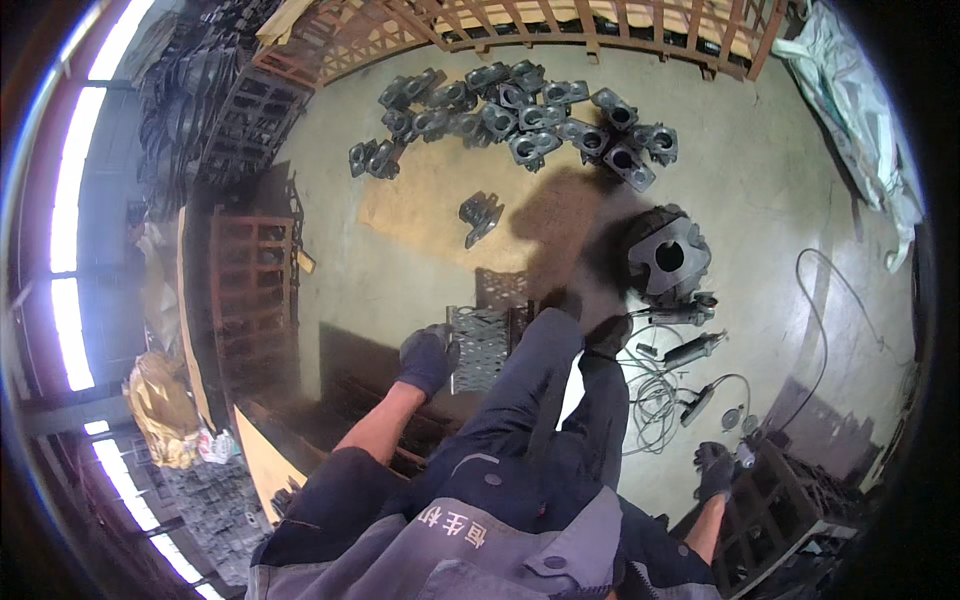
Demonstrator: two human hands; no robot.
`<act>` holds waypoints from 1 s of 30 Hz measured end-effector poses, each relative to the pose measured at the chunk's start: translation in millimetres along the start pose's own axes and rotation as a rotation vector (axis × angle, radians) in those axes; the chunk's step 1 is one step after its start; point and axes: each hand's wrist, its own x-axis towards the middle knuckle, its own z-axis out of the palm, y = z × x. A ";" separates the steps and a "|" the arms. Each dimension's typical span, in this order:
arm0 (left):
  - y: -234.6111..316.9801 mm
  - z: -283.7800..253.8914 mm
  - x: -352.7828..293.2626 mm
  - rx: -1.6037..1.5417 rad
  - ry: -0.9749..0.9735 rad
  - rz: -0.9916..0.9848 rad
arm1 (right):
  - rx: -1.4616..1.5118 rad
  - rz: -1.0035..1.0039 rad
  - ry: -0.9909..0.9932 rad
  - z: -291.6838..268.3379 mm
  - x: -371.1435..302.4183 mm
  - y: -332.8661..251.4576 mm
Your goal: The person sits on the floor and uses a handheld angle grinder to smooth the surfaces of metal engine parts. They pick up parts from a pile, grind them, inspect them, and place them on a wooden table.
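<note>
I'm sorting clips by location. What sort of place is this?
Probably a metalworking shop or warehouse: dark cast-looking parts cluster on the bare floor, handheld power tools lie nearby, and brown slatted crates stand around.

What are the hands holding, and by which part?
Cannot be told: the left hand is at the left edge of the grey mesh-like piece; the right hand shows no clear hold.

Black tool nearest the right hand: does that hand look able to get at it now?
Probably yes: the right hand is close to the black tool, with floor showing between them and nothing visibly blocking the way, though depth is hard to judge.
</note>
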 end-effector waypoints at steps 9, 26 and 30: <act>-31.2 21.5 193.1 0.154 -0.150 -0.040 | 0.144 0.253 0.121 15.2 37.3 -0.7; -101.0 265.9 457.6 0.243 -0.384 -0.269 | 0.005 0.225 0.077 225.3 225.8 100.7; -111.9 345.0 499.9 0.229 -0.446 -0.269 | 0.134 0.028 0.334 184.8 304.9 210.7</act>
